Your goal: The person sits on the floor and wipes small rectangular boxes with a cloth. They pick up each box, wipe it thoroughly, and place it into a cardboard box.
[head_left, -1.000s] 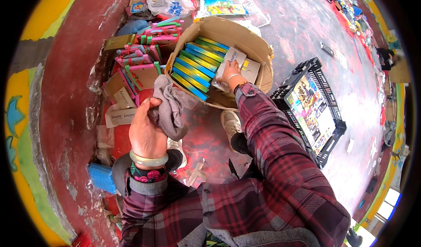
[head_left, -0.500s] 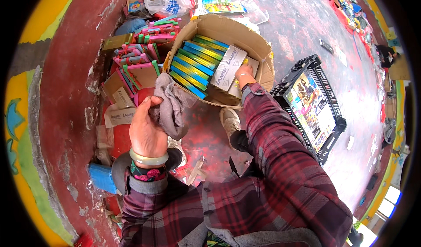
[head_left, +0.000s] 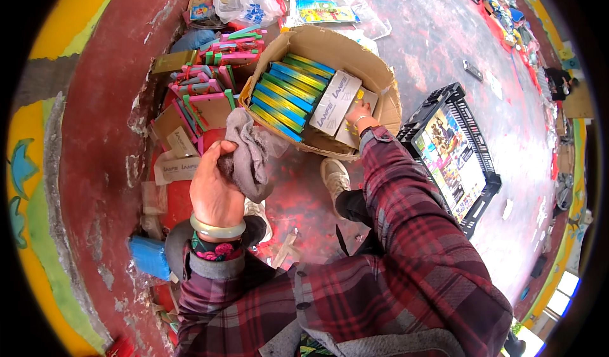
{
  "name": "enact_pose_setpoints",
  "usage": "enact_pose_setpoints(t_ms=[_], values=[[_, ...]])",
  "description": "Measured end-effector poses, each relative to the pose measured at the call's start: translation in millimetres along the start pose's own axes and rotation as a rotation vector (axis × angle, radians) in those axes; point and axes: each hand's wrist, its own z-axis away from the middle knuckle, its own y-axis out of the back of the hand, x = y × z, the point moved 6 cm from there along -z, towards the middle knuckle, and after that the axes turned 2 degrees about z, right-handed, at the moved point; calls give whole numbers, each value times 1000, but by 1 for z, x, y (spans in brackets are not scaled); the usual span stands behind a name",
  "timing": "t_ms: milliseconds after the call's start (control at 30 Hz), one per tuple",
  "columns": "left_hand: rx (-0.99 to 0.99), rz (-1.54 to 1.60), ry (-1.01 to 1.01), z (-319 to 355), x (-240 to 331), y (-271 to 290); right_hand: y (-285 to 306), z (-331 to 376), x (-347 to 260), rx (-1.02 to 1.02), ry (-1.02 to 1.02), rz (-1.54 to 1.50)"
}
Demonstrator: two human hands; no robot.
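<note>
My left hand (head_left: 214,178), a pale bangle at its wrist, is closed round a crumpled grey cloth (head_left: 246,160), held in front of the near side of a cardboard box (head_left: 374,62). Down inside the right part of that box is my right hand (head_left: 360,113), its fingers bent, with small yellow bits showing beside them. What those fingers hold is hidden. Left of this hand stands a white printed carton (head_left: 337,103). Further left, a row of slim blue, green and yellow packs (head_left: 287,94) fills the box.
Pink and green strips (head_left: 219,71) are piled left of the box. To its right lies a black plastic crate (head_left: 453,154) with a printed sheet. A white plastic bag (head_left: 241,2) and a colourful packet (head_left: 325,11) lie beyond. A blue bundle (head_left: 150,257) sits by the red wall.
My right hand has shifted slightly right and toward me inside the box. The whole view has moved a little; my left hand keeps its grip on the cloth.
</note>
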Motion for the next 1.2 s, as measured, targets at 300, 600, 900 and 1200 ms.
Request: enact_pose_setpoints(t_ms=[300,600,900,1200], values=[[5,4,-15,4,1,5,33,38,-32,-77,56,94],[-4,-4,12,4,-1,2,73,61,-70,213,83,4],[17,-3,5,1,0,9,61,72,-85,-20,317,306],[47,14,6,4,-2,17,59,44,-88,-142,306,195]])
